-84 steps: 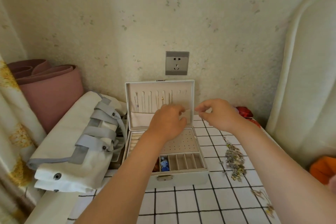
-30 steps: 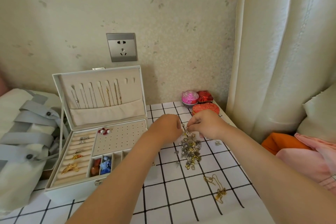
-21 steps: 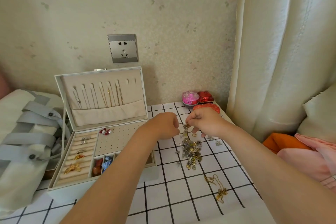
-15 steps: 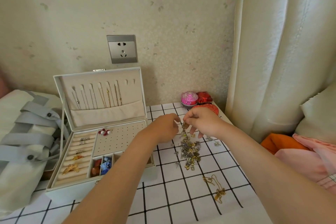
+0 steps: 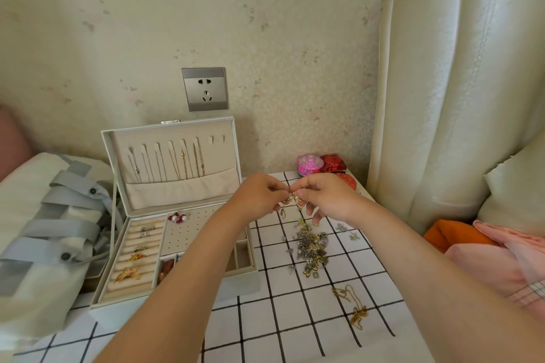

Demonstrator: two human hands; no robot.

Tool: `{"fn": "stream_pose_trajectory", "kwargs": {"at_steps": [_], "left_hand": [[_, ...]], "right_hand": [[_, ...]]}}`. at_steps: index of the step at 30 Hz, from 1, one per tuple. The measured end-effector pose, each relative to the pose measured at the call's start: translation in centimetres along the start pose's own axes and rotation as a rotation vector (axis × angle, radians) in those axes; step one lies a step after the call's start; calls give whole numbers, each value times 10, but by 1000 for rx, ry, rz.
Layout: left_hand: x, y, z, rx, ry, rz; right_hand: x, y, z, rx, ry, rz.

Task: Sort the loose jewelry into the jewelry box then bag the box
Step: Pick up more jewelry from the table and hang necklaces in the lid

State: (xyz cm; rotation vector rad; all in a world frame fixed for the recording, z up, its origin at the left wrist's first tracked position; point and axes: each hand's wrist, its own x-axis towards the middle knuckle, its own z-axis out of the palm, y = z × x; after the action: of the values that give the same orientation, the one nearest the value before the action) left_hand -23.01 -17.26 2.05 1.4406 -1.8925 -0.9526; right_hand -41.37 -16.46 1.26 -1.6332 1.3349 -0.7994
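Observation:
The white jewelry box [image 5: 118, 247] stands open on the checked tablecloth, its lid upright with several chains hung inside and rings, brooches and earrings in the tray. A heap of loose jewelry [image 5: 312, 247] lies to the right of the box. Above that heap my left hand [image 5: 259, 197] and my right hand [image 5: 327, 196] meet, and both pinch a small gold pendant piece [image 5: 295, 200] with a thin bit dangling below it. A gold chain [image 5: 352, 305] lies nearer to me on the cloth.
A white bag with grey straps [image 5: 50, 233] lies left of the box. Small pink and red boxes [image 5: 321, 163] sit at the table's back right by the wall. A padded headboard [image 5: 448, 82] and pink and orange cloth [image 5: 486, 250] are to the right.
My view swung right from the box to the jewelry heap. Both hands went down to the heap, picked a gold piece from it and lifted it a little above the pile.

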Motion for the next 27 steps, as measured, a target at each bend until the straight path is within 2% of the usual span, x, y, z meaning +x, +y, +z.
{"fn": "stream_pose_trajectory", "kwargs": {"at_steps": [5,11,15,20,27], "left_hand": [[-4,0,-5,97,31,13],[-6,-1,4,148,-30,11],[-5,4,7,73,-54,0],[-16,12,-5,-43,-17,14],[-49,21,-46,-32,-1,48]], "right_hand": [[-6,-3,-1,-26,-50,17],[-10,5,-4,-192,-104,76],[-12,2,-7,-225,-70,82],[-15,-11,-2,-146,-63,57],[-32,-44,20,130,-11,-5]]}}
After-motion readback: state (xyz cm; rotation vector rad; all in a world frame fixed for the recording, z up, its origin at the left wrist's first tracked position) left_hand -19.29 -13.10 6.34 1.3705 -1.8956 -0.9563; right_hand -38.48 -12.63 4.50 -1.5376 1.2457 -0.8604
